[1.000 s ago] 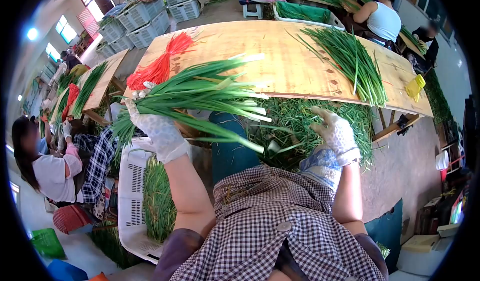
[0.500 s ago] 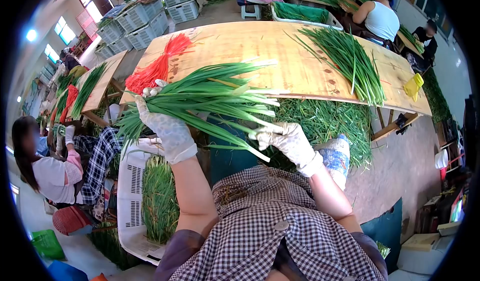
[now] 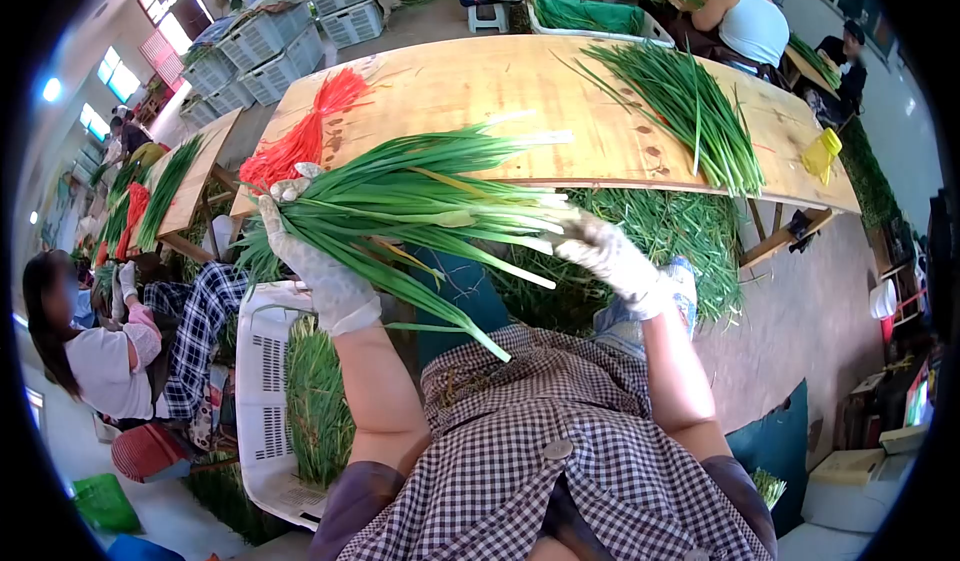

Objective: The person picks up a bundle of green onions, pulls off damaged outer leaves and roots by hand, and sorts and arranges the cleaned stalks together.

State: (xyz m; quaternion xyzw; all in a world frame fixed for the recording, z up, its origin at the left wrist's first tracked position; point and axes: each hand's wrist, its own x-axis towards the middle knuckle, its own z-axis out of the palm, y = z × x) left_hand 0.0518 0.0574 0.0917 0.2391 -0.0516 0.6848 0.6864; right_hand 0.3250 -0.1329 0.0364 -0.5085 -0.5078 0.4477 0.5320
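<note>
My left hand (image 3: 315, 261), in a pale patterned glove, is closed round the leafy part of a bunch of garlic chives (image 3: 420, 186), held over the table's near edge. The white stem ends fan out to the right, and one stalk droops low towards my apron. At those stem ends is my right hand (image 3: 615, 261), also gloved and slightly blurred, its bent fingers closed on some of the stems. Red ties (image 3: 315, 126) lie in a bundle on the table just beyond my left hand.
On the wooden table (image 3: 470, 76) lie another pile of chives (image 3: 690, 111) and a yellow object (image 3: 822, 156). A white crate (image 3: 265, 411) with greens stands at my left. Loose leaves (image 3: 660, 231) cover the floor under the table. A co-worker (image 3: 110, 346) sits at the left.
My right hand has let go of the lone low stalk, which now droops, and has moved up and right to the other stem ends. My left hand still holds the bunch.
</note>
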